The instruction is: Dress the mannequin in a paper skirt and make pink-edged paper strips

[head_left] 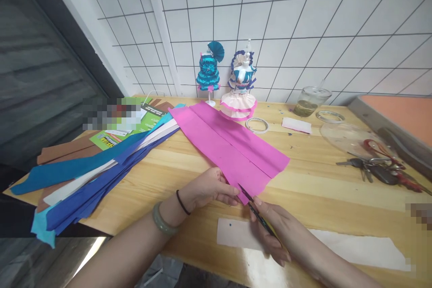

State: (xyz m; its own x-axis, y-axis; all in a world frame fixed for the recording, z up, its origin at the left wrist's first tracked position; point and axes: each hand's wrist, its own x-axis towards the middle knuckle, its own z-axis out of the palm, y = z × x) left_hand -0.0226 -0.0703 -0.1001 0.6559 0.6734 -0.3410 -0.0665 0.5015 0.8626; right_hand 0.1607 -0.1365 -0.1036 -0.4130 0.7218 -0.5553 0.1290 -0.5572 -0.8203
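A long sheet of pink crepe paper (219, 144) with a lengthwise crease lies across the wooden table. My left hand (221, 186) pinches its near left corner between thumb and fingers. In my right hand (272, 225) is a pair of dark scissors (261, 219), blades pointing up and left at the paper's near edge. One blade lies over the pink paper close to my left fingertips. Below my hands, a strip of white paper (357, 246) lies flat, partly hidden by my right hand and forearm.
Folded blue (111, 180), teal, white and brown paper strips fan out at left beside a green booklet (148, 126). Two paper-dressed figures, one teal (208, 72), stand by the tiled wall. At right are a glass cup (308, 101), tape rolls (257, 125) and keys (381, 173).
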